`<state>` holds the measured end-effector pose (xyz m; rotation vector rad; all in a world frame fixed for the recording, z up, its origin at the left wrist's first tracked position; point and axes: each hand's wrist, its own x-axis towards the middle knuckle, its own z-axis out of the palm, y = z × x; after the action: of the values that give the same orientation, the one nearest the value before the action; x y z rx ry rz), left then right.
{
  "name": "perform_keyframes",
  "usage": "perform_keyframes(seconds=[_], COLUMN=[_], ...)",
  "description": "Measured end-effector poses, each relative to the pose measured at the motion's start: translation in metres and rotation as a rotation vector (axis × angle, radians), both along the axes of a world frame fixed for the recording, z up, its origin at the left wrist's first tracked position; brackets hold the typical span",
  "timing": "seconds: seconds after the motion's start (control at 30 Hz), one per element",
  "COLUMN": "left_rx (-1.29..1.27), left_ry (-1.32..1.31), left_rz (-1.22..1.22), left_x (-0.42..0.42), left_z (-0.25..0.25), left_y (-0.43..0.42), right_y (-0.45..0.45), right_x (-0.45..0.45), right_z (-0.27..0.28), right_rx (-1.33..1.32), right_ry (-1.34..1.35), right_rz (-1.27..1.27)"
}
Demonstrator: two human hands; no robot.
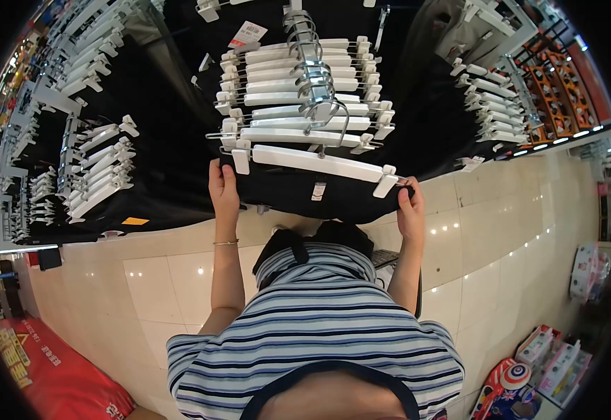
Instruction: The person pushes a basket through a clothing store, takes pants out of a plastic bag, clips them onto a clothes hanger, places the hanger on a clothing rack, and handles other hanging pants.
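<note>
A black garment (284, 185) hangs by two clips from the frontmost white hanger (319, 162), with a small white tag near its middle. My left hand (224, 187) pinches the garment's left edge, just below the left clip. At the opposite edge, my right hand (410, 203) grips the black cloth beside the right clip. Behind this hanger, several more white clip hangers (302, 85) hang in a row, their metal hooks lined up along the middle.
More white hangers with dark clothes hang at the left (102, 178) and right (494, 105). A red cover (60, 371) lies at the lower left. Boxed goods (554, 364) stand at the lower right, on the tiled floor's far side.
</note>
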<state>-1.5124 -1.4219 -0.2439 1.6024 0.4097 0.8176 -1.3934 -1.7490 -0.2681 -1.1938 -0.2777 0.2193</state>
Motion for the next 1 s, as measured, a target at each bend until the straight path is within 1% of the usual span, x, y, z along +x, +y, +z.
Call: perform_keyframes(seconds=[0.1, 0.2, 0.23, 0.33, 0.37, 0.4, 0.43, 0.47, 0.5, 0.53, 0.57, 0.67, 0.7, 0.8, 0.9, 1.0], left_rx=[0.03, 0.09, 0.114, 0.114, 0.126, 0.142, 0.145, 0.149, 0.184, 0.214, 0.232, 0.24, 0.233, 0.197, 0.26, 0.282], left_ry=[-0.04, -0.036, -0.031, -0.043, -0.046, -0.049, -0.056, -0.062, -0.064, -0.05, -0.057, -0.076, -0.077, -0.086, -0.054, -0.058], left_rz=[0.066, 0.106, 0.119, 0.133, 0.142, 0.139, 0.139, 0.139, 0.163, 0.185, 0.19, 0.175, 0.165, 0.164, 0.21, 0.255], left_x=[-0.002, -0.006, -0.008, -0.01, -0.009, -0.011, -0.011, -0.012, -0.012, -0.013, -0.015, -0.021, -0.024, -0.029, -0.032, -0.03], left_z=[0.0, 0.005, 0.006, 0.005, 0.01, 0.007, 0.008, 0.01, 0.011, 0.012, 0.011, 0.014, 0.015, 0.015, 0.014, 0.016], left_y=[-0.002, 0.002, 0.003, 0.005, 0.003, 0.007, 0.008, 0.008, 0.01, 0.011, 0.013, 0.016, 0.014, 0.009, 0.005, -0.002], right_y=[0.007, 0.02, 0.03, 0.063, 0.074, 0.086, 0.1, 0.118, 0.137, 0.154, 0.171, 0.206, 0.21, 0.218, 0.219, 0.217], right_x=[0.006, 0.009, 0.009, -0.001, -0.01, -0.017, -0.021, -0.024, -0.024, -0.026, -0.023, -0.024, -0.027, -0.028, -0.027, -0.027], right_z=[-0.002, -0.004, -0.002, 0.043, 0.062, 0.073, 0.084, 0.094, 0.104, 0.115, 0.119, 0.127, 0.131, 0.134, 0.132, 0.131], right_rx=[-0.206, -0.35, -0.323, -0.618, -0.588, -0.515, -0.468, -0.388, -0.307, -0.295, -0.334, -0.42, -0.437, -0.48, -0.454, -0.399], right_ry=[-0.074, -0.026, -0.088, -0.597, -0.66, -0.686, -0.773, -0.816, -0.779, -0.789, -0.932, -1.007, -0.913, -0.776, -0.831, -0.743], right_rz=[-0.084, -0.096, -0.165, -0.554, -0.539, -0.449, -0.331, -0.181, 0.007, 0.12, 0.141, 0.273, 0.341, 0.471, 0.442, 0.48])
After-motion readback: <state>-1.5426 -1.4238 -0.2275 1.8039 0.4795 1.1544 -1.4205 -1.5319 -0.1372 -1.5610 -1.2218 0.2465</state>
